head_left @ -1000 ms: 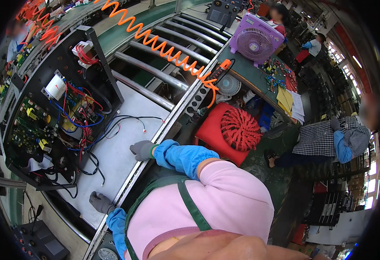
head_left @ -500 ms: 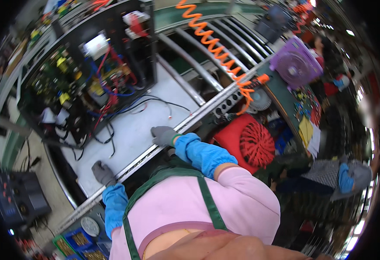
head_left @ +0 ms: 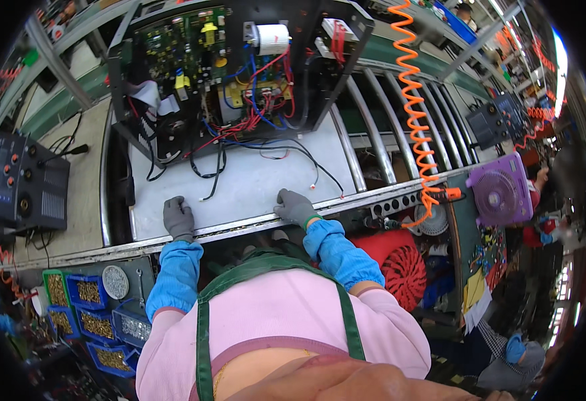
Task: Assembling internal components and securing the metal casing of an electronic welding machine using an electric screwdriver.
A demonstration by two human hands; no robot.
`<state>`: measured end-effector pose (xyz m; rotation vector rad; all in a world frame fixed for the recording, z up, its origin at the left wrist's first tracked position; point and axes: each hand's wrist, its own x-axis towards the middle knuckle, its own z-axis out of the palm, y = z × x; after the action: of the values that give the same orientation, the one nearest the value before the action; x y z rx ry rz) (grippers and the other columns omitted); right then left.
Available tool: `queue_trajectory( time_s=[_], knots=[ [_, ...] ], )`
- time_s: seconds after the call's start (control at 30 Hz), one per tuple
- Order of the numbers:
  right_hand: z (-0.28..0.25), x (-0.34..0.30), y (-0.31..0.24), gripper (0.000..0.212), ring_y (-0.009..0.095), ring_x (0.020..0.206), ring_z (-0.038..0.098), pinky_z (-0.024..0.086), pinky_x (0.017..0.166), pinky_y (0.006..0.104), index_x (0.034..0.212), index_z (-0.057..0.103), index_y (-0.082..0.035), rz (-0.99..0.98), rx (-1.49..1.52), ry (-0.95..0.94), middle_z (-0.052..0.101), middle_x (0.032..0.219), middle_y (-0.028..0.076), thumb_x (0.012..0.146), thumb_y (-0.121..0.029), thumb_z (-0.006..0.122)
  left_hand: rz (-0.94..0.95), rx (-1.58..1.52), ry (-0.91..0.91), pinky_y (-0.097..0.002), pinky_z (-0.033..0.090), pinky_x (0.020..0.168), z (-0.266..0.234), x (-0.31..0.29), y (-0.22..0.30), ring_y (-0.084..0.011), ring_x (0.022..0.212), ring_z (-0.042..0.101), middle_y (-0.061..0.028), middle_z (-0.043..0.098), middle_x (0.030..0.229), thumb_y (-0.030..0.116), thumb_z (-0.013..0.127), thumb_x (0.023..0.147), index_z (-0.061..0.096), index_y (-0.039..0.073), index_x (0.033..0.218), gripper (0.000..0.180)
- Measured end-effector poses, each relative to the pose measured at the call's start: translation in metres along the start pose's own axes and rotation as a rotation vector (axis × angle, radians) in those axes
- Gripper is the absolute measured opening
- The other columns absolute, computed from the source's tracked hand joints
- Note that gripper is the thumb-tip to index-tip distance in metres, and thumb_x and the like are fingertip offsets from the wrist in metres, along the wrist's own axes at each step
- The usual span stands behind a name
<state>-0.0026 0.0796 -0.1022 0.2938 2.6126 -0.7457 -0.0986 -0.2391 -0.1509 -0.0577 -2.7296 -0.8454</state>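
My left hand (head_left: 178, 217), in a grey glove, rests on the near edge of a pale grey board (head_left: 239, 200). Its fingers are curled in, with nothing visible in them. Farther right on the same edge lies my right hand (head_left: 294, 208), gloved alike, its fingers bent and also holding nothing that shows. Beyond both hands an opened black machine housing (head_left: 299, 73) stands on the board, with circuit boards (head_left: 172, 57), a white cylinder (head_left: 271, 39) and red and blue wires inside. Loose black cables (head_left: 218, 175) trail from it toward me, apart from both hands.
Metal rollers (head_left: 371, 127) run on to the right, under an orange coiled hose (head_left: 410, 93). A black machine (head_left: 29, 184) stands at the left. Blue bins of screws (head_left: 95, 324) sit at lower left. A purple fan (head_left: 500, 189) and a red fan (head_left: 400, 267) are on the right.
The whole view has turned, so the housing and board now lie straighter ahead and farther right in the picture. Both hands stay at the board's near edge, with the right hand's fingers more bent.
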Motion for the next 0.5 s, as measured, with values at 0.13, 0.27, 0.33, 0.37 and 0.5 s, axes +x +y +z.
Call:
queue_trajectory(
  time_s=[0.13,0.27,0.33,0.37,0.5],
  knots=[
    [0.0029,0.0011,0.0044,0.036,0.031,0.091,0.059,0.045,0.078,0.0389,0.1,0.054,-0.007,-0.033,-0.003,0.038,0.062,0.094,0.015,0.076,-0.033,0.062,-0.008,-0.001,-0.001,-0.0389,0.047,0.078,-0.003,0.0024,0.0002,-0.0309,0.088,0.057,-0.012,0.058,0.094,0.014,0.056,0.079,0.062,0.008,0.09,0.014],
    [0.0002,0.0012,0.002,0.036,0.031,0.091,0.059,0.046,0.078,0.0387,0.1,0.054,-0.006,-0.017,-0.01,0.024,0.062,0.095,0.015,0.076,-0.033,0.063,-0.005,-0.01,0.014,-0.0389,0.047,0.077,-0.0031,0.0015,0.002,-0.0308,0.087,0.057,-0.0121,0.059,0.093,0.014,0.057,0.079,0.062,0.008,0.089,0.013],
    [0.0005,0.0009,0.004,0.035,0.032,0.092,0.059,0.046,0.079,0.0393,0.1,0.054,-0.007,-0.022,-0.004,0.024,0.062,0.095,0.015,0.076,-0.031,0.062,-0.012,-0.012,0.018,-0.039,0.048,0.077,-0.0015,-0.0004,0.002,-0.0308,0.086,0.057,-0.0122,0.059,0.093,0.014,0.057,0.079,0.062,0.008,0.089,0.013],
    [0.0008,0.001,0.0043,0.034,0.032,0.094,0.058,0.045,0.079,0.0399,0.1,0.054,-0.007,-0.026,0.002,0.018,0.061,0.096,0.016,0.075,-0.03,0.062,-0.023,-0.013,0.017,-0.039,0.048,0.076,-0.0013,-0.0009,0.0017,-0.0309,0.086,0.057,-0.0123,0.059,0.093,0.014,0.057,0.079,0.062,0.008,0.089,0.013],
    [-0.0031,0.0016,0.0051,0.034,0.032,0.093,0.058,0.045,0.079,0.0401,0.099,0.054,-0.007,-0.044,-0.017,0.007,0.061,0.096,0.016,0.075,-0.03,0.062,0.003,-0.023,0.045,-0.0388,0.048,0.075,-0.0014,-0.0006,0.0028,-0.0308,0.085,0.058,-0.0124,0.059,0.093,0.014,0.057,0.079,0.062,0.008,0.089,0.012]
  ],
)
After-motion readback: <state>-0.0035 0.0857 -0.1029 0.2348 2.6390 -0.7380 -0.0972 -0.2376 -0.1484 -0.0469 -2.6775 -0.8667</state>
